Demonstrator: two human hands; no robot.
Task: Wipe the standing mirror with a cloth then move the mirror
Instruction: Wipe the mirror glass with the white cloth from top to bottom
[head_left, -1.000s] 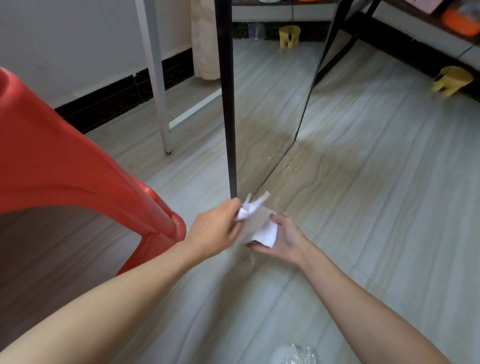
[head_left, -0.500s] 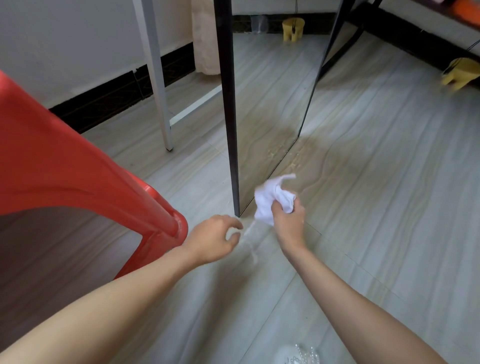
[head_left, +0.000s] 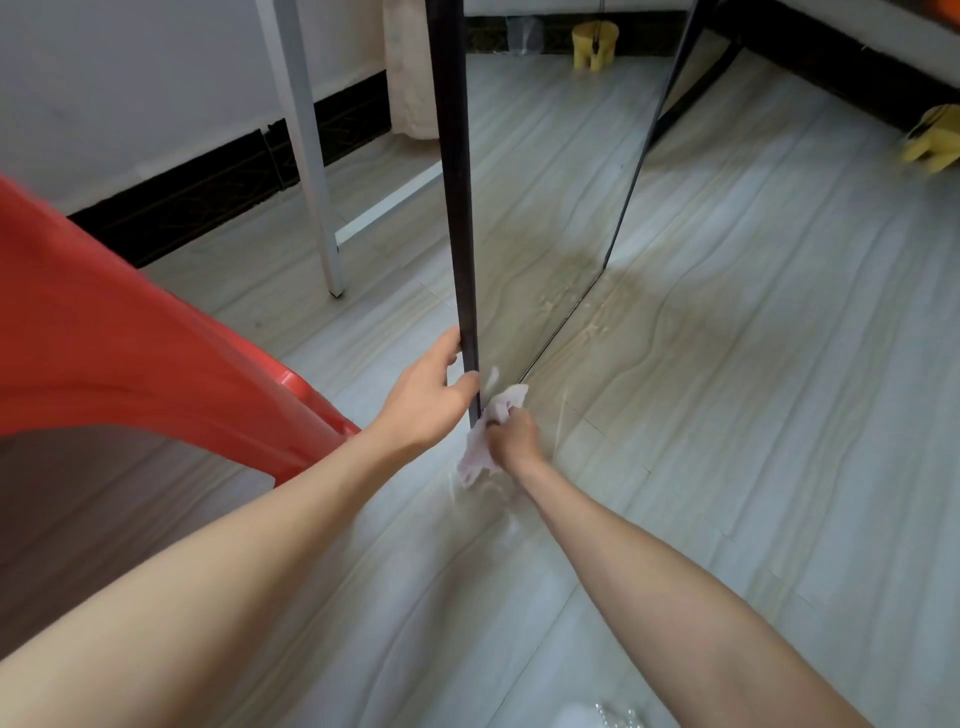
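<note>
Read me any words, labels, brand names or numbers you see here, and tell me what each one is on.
None: no readable text shows anywhere.
The mirror, its black frame, the white cloth, the red plastic chair and the yellow stools carry no visible print.

Soft even daylight, faint shadows, wide-angle bending at edges
</note>
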